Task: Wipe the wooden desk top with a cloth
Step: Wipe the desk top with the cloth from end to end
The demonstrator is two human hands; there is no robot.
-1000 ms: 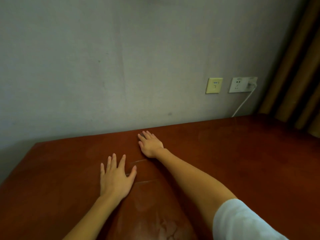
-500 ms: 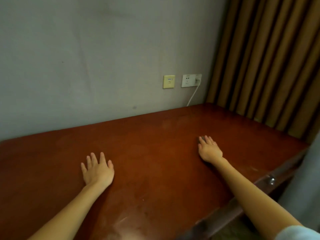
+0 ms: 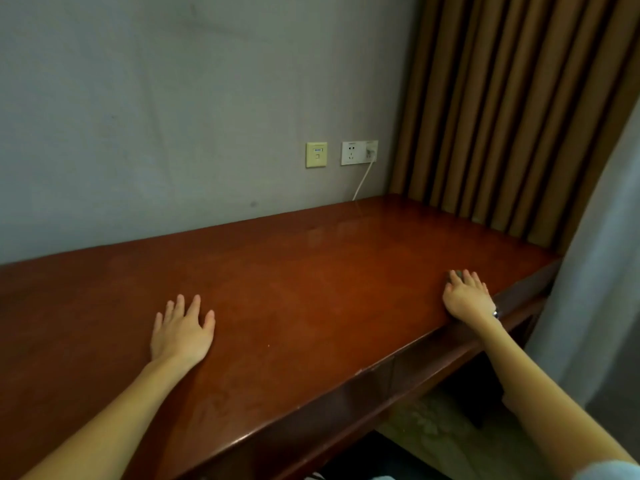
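- Wiping looks to be the step in hand: our right hand (image 3: 465,296) lies flat on the reddish-brown, glossy wooden surface (image 3: 311,292), close to its front edge and toward its right end. The fingers are straight, a little apart, and press down.
- Just under the fingertips of this hand a small dark grey patch (image 3: 454,274) shows. We judge that it is the cloth, almost all covered by the palm, but we cannot be sure of it.
- Our left hand (image 3: 182,332) rests flat on the surface too, well apart from the right hand. Its fingers are straight and spread and hold nothing. We think it only supports our weight.
- How far the task is done we cannot tell; the wood shows some pale hazy areas toward the back right corner, which may be only reflections.
- For the next move we would slide the right hand with even pressure away from the front edge, toward the back corner beside the brown pleated curtain (image 3: 502,116).
- This calls for keeping the palm flat, so that the cloth does not slip out over the edge.
- Near the wall we must take care with the thin white cable (image 3: 362,181), which comes down from the white wall socket (image 3: 359,152) and goes behind the back edge.
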